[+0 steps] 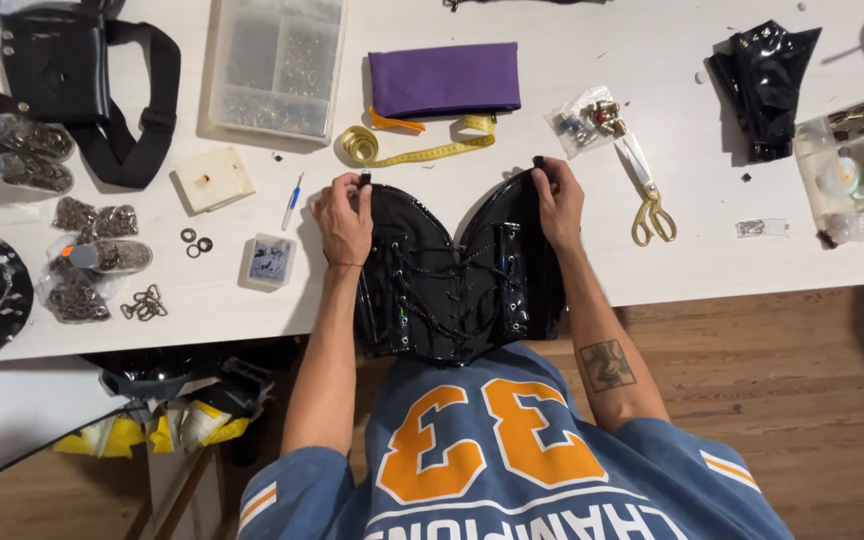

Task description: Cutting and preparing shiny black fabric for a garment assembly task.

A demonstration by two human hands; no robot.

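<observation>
Head view looks straight down on a white table point(732, 250) where a glossy black laced corset point(452, 275) lies at the near edge, its lower end hanging over toward the person's blue jersey. It looks like slick vinyl, likely light but with some stiffness from its panels, floppy along the lacing down the middle, and probably slippery under the fingers. The two top corners, where small black tabs stick up, seem the safest places to take it; the shiny flat panels would give little purchase.

The left hand point(344, 222) has its fingers curled together, pinching the tab at the top left corner between thumb and fingertips. The right hand point(558, 200) does the same at the top right corner, fingers pressed close, nothing spread. Both hold the upper edge taut and apart.

A yellow tape measure point(412, 148) and a purple pouch point(444, 78) sit just beyond; gold-handled scissors point(649, 205) lie near the right hand.
</observation>
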